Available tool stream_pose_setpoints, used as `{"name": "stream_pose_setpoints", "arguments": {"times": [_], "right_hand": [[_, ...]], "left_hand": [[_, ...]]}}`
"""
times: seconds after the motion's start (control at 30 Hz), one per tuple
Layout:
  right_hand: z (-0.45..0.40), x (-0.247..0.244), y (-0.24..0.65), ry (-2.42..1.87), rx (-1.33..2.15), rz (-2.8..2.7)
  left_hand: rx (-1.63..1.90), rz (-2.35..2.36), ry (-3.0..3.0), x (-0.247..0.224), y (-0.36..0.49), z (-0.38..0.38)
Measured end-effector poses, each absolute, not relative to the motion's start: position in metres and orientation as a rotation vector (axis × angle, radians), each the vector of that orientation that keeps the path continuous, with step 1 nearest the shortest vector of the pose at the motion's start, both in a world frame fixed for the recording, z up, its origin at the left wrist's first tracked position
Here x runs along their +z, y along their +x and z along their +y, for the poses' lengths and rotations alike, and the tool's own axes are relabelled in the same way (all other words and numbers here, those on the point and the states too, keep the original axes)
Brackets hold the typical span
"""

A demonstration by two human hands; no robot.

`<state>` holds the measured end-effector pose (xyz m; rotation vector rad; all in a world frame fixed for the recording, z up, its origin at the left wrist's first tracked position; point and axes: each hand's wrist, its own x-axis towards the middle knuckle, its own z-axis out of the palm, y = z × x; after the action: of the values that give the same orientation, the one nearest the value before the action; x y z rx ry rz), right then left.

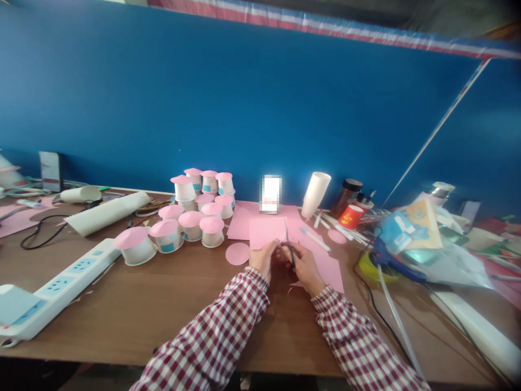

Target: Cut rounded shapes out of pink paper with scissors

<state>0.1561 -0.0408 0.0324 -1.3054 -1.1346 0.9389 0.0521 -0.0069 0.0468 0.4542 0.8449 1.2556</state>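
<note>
My left hand [264, 258] pinches the near edge of a pink paper sheet [266, 231] held just above the brown table [171, 304]. My right hand [304, 266] grips small dark-handled scissors [288, 241], whose blades point up into the sheet's right edge. A cut pink paper disc [237, 253] lies on the table just left of my left hand. More pink sheets [325, 263] lie under and to the right of my hands. Both sleeves are red-and-white check.
Several white paper cups with pink lids [191, 217] cluster at left centre. A white power strip [57, 285] and a stack of white cups on its side [108, 213] lie left. A blue glue gun [393, 259], a red cup [350, 216], pens and plastic bags crowd the right.
</note>
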Motion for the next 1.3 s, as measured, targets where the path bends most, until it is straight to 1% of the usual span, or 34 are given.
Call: {"name": "stream_pose_setpoints", "arguments": {"times": [1.0,1.3], "right_hand": [[-0.0423,0.0360,0.1521,-1.314,0.976,-1.076],[-0.0429,0.0378,0.1515,-1.318,0.969,-1.054]], "left_hand": [[1.261,0.924,0.508,0.0484,0.0516,-0.0075],[1.274,0.876,0.504,0.0443,0.0519,-0.0062]]}}
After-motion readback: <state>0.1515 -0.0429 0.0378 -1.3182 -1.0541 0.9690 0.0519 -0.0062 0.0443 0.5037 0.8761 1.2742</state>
